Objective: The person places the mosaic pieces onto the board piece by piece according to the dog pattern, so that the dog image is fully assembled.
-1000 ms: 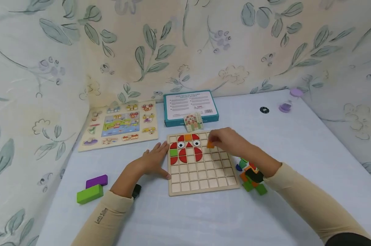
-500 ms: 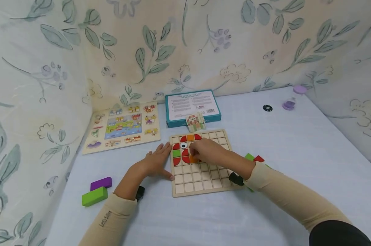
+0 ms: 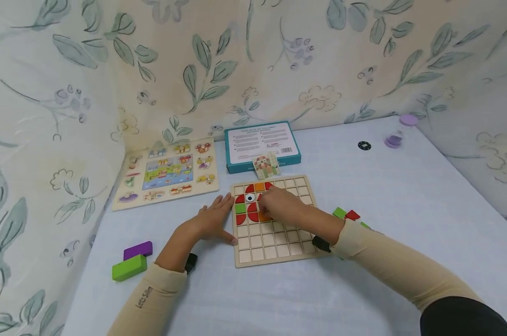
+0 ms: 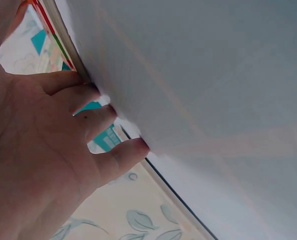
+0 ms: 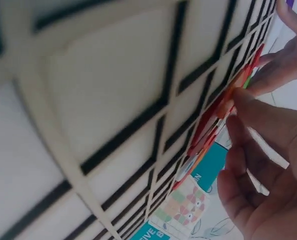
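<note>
My left hand [image 3: 213, 219] steadies a wooden grid board [image 3: 269, 240]. Its thumb and fingertips touch the board's left edge, fingers spread and straight. In the left wrist view the palm of my left hand [image 4: 48, 145] shows beside that edge. My right hand [image 3: 284, 206] is over the board's upper middle, pinching a small orange tile [image 3: 262, 217] at a square between red tiles. In the right wrist view, thumb and forefinger of my right hand [image 5: 273, 160] meet at this tile. Red pieces, a green square [image 3: 240, 208] and a round eye tile [image 3: 250, 198] lie in the grid; my right hand hides others.
Loose coloured tiles [image 3: 352, 215] lie right of the board, partly behind my right forearm. Behind it, a picture card [image 3: 267, 166] leans on a teal box [image 3: 262, 143]. A wooden picture puzzle [image 3: 168, 172] is at back left; green [image 3: 129, 268] and purple blocks [image 3: 137, 251] are at left.
My right hand has carried the orange tile left from the board's upper right to the red tiles. Over the last half second it stays nearly in place. My left hand keeps its hold.
</note>
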Demonstrator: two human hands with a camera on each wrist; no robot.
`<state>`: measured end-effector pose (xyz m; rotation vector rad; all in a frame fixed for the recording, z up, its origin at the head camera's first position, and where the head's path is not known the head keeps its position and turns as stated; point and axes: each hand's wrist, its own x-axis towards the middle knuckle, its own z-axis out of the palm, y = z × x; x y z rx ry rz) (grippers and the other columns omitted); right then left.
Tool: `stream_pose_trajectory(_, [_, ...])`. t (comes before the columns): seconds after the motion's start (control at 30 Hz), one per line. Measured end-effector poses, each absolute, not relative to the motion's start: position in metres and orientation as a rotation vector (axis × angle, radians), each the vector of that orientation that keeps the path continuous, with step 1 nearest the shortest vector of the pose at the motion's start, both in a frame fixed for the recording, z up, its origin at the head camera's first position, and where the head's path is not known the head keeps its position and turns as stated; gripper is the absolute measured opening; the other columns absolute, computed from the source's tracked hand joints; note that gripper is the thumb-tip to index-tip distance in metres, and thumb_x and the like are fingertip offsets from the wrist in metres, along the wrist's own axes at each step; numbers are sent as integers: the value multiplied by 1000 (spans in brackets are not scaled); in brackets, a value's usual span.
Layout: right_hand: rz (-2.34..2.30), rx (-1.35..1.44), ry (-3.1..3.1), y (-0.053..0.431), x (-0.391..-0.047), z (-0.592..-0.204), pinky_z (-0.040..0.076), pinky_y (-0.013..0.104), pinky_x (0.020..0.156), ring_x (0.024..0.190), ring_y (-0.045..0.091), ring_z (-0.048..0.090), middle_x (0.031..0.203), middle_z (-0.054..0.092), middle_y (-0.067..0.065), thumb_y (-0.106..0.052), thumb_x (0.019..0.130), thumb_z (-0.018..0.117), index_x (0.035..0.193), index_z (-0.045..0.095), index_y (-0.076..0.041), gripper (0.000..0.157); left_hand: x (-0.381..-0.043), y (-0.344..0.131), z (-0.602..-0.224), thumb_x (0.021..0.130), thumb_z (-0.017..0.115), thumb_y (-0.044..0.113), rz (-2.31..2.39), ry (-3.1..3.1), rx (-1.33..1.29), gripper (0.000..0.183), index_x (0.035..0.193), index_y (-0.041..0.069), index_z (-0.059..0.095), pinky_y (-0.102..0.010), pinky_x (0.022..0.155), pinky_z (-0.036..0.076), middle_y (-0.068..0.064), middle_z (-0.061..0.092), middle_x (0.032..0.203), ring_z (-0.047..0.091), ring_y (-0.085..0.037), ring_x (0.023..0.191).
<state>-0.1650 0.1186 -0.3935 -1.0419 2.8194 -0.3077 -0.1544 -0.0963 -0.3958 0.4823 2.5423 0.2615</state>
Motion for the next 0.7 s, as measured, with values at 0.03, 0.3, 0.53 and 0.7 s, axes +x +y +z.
stream_pose_trajectory(0.03, [-288,-1079,2837,120,-166,-394,46,23,78,79,9,55,82,65,-6,-14,79,70,83,73,-15,5,-154,-97,-396,61,76,51,269,2545,481,115,147,14,8,-57,107,9,-3,2,153,-3,-26,139])
stream_pose_trajectory(0.3, [-422,-737,2850,182,-177,-367,50,29,69,79,13,57,88,64,-2,-15,83,66,90,69,-12,9,-150,-107,-399,61,77,50,298,2570,469,116,147,13,8,-59,106,11,-5,3,153,-2,-27,139])
stream_pose_trajectory(0.53, [-257,-443,2687,257,-161,-381,51,32,65,77,16,57,92,64,4,-17,83,63,104,64,-7,23,-153,-106,-399,61,77,52,296,2562,499,116,147,13,8,-59,106,10,-5,3,153,-2,-28,139])
stream_pose_trajectory(0.7, [-383,-360,2649,274,-147,-393,52,33,67,73,15,55,91,63,3,-15,83,63,104,63,-6,23,-155,-100,-401,60,77,51,313,2547,511,116,147,14,9,-59,106,9,-4,2,153,-3,-27,139])
